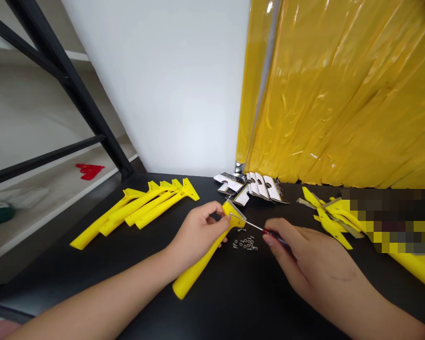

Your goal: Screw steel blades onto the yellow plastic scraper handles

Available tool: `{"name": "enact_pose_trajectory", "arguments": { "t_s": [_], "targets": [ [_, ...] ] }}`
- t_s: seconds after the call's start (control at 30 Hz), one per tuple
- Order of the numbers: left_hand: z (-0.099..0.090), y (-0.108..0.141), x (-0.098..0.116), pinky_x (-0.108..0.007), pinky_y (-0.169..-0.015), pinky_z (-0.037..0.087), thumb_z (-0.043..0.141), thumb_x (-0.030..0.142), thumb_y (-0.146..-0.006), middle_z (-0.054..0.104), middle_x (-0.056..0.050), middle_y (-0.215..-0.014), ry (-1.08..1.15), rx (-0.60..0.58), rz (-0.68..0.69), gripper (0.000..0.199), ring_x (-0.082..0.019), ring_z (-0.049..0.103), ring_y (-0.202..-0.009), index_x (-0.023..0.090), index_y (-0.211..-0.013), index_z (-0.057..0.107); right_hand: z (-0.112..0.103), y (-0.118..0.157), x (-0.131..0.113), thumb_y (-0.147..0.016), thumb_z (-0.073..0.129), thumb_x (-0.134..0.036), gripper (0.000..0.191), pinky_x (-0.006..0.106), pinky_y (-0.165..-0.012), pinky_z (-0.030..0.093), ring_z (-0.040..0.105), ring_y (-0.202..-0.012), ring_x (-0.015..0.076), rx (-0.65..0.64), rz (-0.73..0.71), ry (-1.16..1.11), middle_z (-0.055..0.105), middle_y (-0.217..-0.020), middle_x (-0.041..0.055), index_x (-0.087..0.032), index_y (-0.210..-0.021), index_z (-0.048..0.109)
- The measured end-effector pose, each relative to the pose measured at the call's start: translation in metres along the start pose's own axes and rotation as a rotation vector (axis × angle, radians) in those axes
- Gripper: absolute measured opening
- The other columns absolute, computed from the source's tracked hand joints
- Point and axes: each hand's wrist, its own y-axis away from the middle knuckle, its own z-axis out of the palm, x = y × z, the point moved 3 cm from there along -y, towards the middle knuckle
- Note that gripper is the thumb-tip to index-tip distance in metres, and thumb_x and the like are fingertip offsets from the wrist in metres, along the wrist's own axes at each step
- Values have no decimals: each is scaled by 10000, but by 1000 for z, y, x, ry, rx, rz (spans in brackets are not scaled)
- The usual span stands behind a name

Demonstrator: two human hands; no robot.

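Note:
A yellow scraper [194,271] lies slantwise on the black table, its head pointing away from me and a metal blade edge along the top. My left hand [198,231] grips it just below the head, thumb and fingers closed around it. In my right hand [297,250] is a screwdriver [255,227], held by its dark red handle. The thin shaft reaches left and its tip meets the scraper head near my left thumb. Between the hands, small screws and nuts [246,244] lie scattered on the table.
Several yellow scrapers [141,208] lie in a row at the left. White blade packets [258,186] sit at the back by the yellow-wrapped stack [340,94]. More yellow scraper parts [327,219] are piled at the right, partly blurred out. A black shelf frame [81,104] stands left.

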Motion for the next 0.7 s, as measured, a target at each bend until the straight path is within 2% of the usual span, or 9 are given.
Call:
{"name": "enact_pose_trajectory", "arguments": {
  "t_s": [0.13, 0.27, 0.37, 0.47, 0.57, 0.7],
  "targets": [
    [1, 0, 0, -230, -520, 525, 714, 379, -891, 660, 18, -689, 19, -13, 5, 214, -151, 685, -574, 206, -842, 598, 1, 0, 2, -1111, 396, -392, 284, 299, -501, 341, 600, -474, 182, -23, 30, -21, 591, -590, -32, -235, -971, 587],
    [0, 0, 0, -230, -532, 518, 701, 360, -902, 626, 36, -634, 2, -11, 7, 196, -151, 679, -564, 208, -850, 589, 2, -1, 7, -1087, 470, -412, 202, 272, -504, 381, 644, -539, 166, -58, 107, -138, 653, -692, -34, -243, -1054, 575],
    [0, 0, -1, -231, -534, 517, 699, 362, -907, 648, 26, -679, 6, -18, 11, 196, -154, 690, -584, 209, -853, 589, 3, -1, 8, -1095, 440, -410, 262, 287, -502, 356, 602, -502, 170, -69, 68, -87, 595, -624, -43, -250, -927, 560],
    [-1, 0, -2, -237, -534, 516, 702, 370, -907, 649, 25, -674, -4, -16, 13, 200, -155, 685, -577, 209, -854, 596, 2, -1, 5, -1094, 449, -400, 220, 291, -532, 384, 651, -562, 180, -36, 50, -60, 645, -699, -23, -239, -1002, 567],
    [-1, 0, -2, -241, -546, 517, 695, 372, -916, 656, 26, -679, -25, -5, 32, 195, -151, 682, -571, 211, -857, 601, 2, -1, 1, -1104, 417, -387, 254, 298, -490, 340, 602, -479, 176, -27, 21, -38, 588, -617, -41, -241, -944, 550],
    [-2, 0, -3, -242, -546, 511, 693, 367, -914, 652, 29, -665, -46, 3, 43, 191, -155, 683, -569, 213, -851, 599, 1, 0, -1, -1112, 392, -397, 274, 297, -478, 337, 611, -474, 175, -9, 23, -57, 601, -616, -39, -239, -957, 553]
  ]
}}
